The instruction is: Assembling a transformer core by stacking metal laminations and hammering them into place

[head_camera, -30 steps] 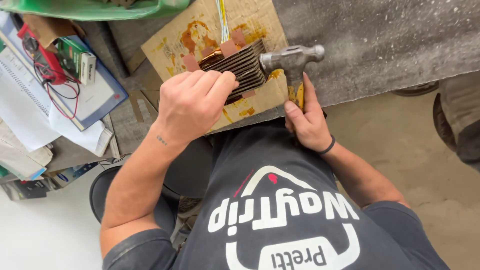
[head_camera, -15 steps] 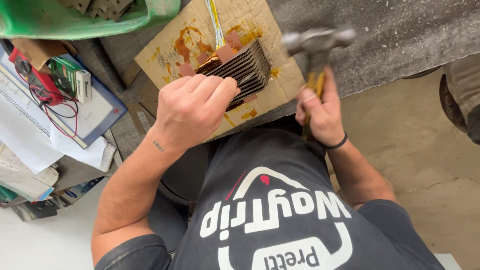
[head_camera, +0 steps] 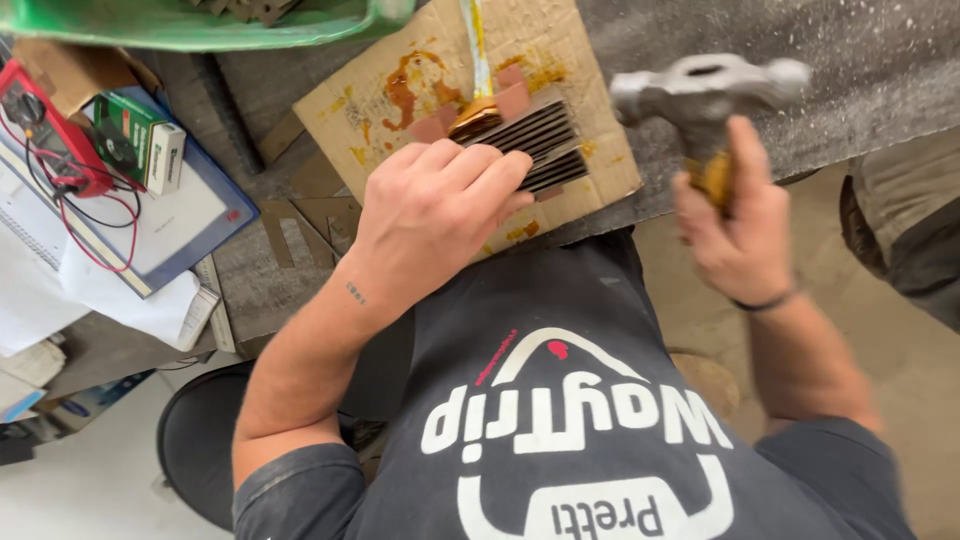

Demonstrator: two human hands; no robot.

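Workshop, prob. electrical repair. Rough grey tabletop (head_camera: pixel 800 40) dusted w/ debris, stained cardboard (head_camera: pixel 400 90) as work mat w/ a laminated metal core (head_camera: pixel 540 140) on it, hammer (head_camera: pixel 710 90) in use. Red multimeter (head_camera: pixel 40 125) w/ leads, small green box (head_camera: pixel 140 150), notebook (head_camera: pixel 190 215) & papers at one side, green tub (head_camera: pixel 190 25) of metal scraps, bare concrete floor (head_camera: pixel 700 290).

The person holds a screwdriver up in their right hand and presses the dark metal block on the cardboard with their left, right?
Not quite. The head view shows the right hand gripping a hammer, not a screwdriver. The left hand does press the dark metal block on the cardboard.
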